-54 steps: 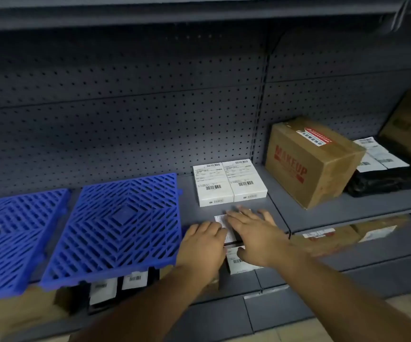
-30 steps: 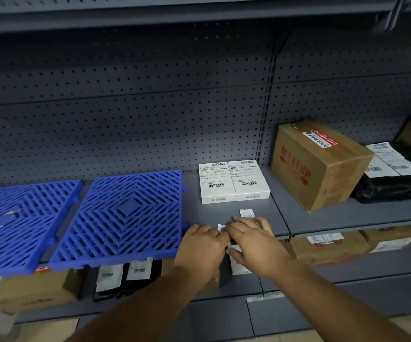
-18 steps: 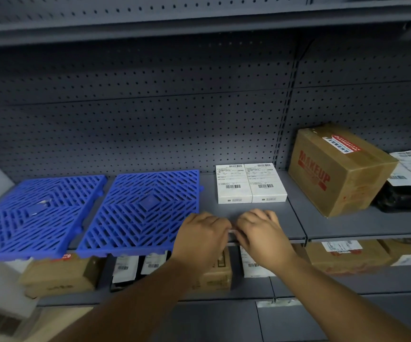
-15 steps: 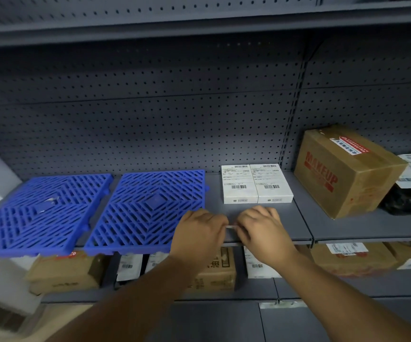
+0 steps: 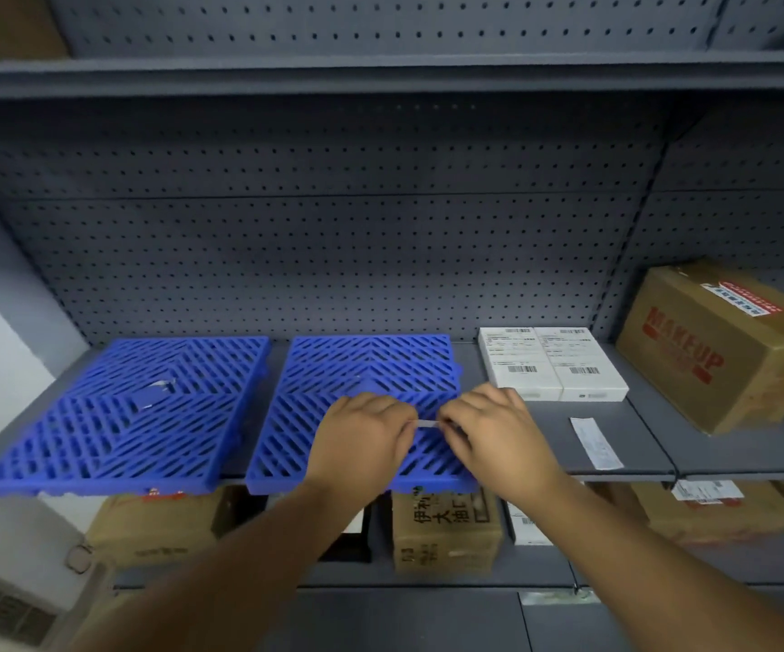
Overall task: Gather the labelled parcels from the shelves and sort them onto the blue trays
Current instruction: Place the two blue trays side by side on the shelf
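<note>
- Left hand (image 5: 361, 440) and right hand (image 5: 493, 432) were held close together over the near half of the right blue tray (image 5: 361, 369), knuckles up.
- Both pinched the ends of one small pale strip (image 5: 426, 424) between their fingertips; we could not tell whether it was a label or a scrap of tape.
- Left blue tray (image 5: 112, 416) lay just left of the hands, side by side with the right one on the grey shelf (image 5: 653, 444); a small torn pale bit sat near its middle.
- No parcel lay on either tray.
- Two white labelled parcels (image 5: 552, 362) sat flat and touching each other just beyond and right of the right hand, barcodes up.
- A loose white slip (image 5: 596, 442) lay on the shelf right of the right hand.
- Brown MAKEUP box (image 5: 719, 345) stood further right, apart from the white parcels.
- Under the hands, on the lower shelf, a brown carton (image 5: 446, 534) with printed characters stood among other labelled boxes, partly hidden.
</note>
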### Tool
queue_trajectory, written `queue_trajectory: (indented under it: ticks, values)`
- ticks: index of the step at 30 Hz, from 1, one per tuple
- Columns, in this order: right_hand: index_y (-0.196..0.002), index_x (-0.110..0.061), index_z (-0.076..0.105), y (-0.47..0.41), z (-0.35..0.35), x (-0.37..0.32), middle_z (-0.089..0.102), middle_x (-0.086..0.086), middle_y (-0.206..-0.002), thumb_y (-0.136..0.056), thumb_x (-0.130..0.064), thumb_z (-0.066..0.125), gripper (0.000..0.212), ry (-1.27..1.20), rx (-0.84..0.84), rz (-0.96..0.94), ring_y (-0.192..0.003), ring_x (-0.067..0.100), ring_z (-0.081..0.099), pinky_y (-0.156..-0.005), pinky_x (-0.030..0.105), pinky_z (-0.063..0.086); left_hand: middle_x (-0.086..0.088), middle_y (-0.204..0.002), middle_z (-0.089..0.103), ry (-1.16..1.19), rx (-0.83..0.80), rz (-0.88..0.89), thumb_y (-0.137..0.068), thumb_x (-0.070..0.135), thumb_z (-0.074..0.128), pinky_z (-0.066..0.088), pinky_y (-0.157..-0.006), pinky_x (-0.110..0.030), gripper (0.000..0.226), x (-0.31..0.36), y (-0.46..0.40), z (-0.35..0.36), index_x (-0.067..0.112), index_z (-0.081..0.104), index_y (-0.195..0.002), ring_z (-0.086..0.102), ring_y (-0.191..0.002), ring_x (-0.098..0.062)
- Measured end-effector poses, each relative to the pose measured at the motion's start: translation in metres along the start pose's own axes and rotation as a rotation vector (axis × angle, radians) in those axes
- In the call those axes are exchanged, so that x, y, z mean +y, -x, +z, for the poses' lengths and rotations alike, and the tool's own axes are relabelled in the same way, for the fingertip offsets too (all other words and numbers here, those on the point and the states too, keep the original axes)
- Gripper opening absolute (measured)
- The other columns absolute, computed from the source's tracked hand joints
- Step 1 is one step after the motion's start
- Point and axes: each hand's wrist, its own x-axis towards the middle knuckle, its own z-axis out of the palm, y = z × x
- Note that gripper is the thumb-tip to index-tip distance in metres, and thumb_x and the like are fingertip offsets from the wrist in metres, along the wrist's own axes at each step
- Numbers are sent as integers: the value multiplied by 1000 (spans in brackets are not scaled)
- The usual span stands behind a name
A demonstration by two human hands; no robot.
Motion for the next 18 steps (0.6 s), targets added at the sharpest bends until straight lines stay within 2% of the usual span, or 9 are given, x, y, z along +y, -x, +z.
queue_trajectory:
  ticks: [2, 6, 8, 11, 15, 18]
  values:
    - [-93, -27, 68, -7, 4, -19, 66, -13, -85, -95, -37, 54, 18, 11, 3, 1, -92, 18, 55, -83, 32, 36, 10, -79, 66, -3, 16, 20, -95, 32, 70, 48, -70, -33, 4, -19, 6, -7, 30, 71, -92, 61, -75, -18]
    - [-94, -26, 70, -22, 17, -60, 67, -13, -86, -94, -36, 58, 15, 42, 23, 4, -91, 18, 56, -82, 30, 29, 7, -69, 63, -18, 25, 21, -91, 29, 76, 50, -66, -36, 5, -55, 21, -25, 27, 71, -92, 60, -69, -22]
    - [-95, -26, 70, -29, 23, -78, 67, -13, -86, -94, -35, 59, 14, 38, 28, 8, -91, 19, 56, -83, 31, 31, 7, -68, 63, -24, 42, 28, -91, 29, 76, 50, -67, -36, 5, -71, 29, -33, 27, 71, -92, 61, -69, -22]
    - [-94, -26, 71, -37, 31, -103, 67, -12, -84, -95, -38, 51, 23, 34, 19, 8, -90, 20, 56, -82, 34, 36, 8, -72, 67, -25, 60, 32, -92, 30, 75, 49, -69, -34, 4, -93, 40, -41, 28, 73, -92, 63, -74, -20]
    - [-91, -26, 70, -47, 39, -125, 65, -11, -82, -95, -33, 63, 10, 86, -1, -48, -90, 20, 55, -81, 35, 35, 9, -80, 69, -36, 29, 24, -92, 30, 75, 50, -70, -35, 4, -115, 57, -49, 27, 73, -91, 63, -78, -20]
    - [-91, -26, 70, -59, 44, -138, 64, -11, -82, -95, -32, 64, 9, 97, -15, -91, -90, 20, 54, -82, 36, 37, 9, -80, 69, -74, 46, 20, -90, 30, 77, 51, -70, -36, 4, -129, 65, -57, 27, 73, -90, 63, -76, -20]
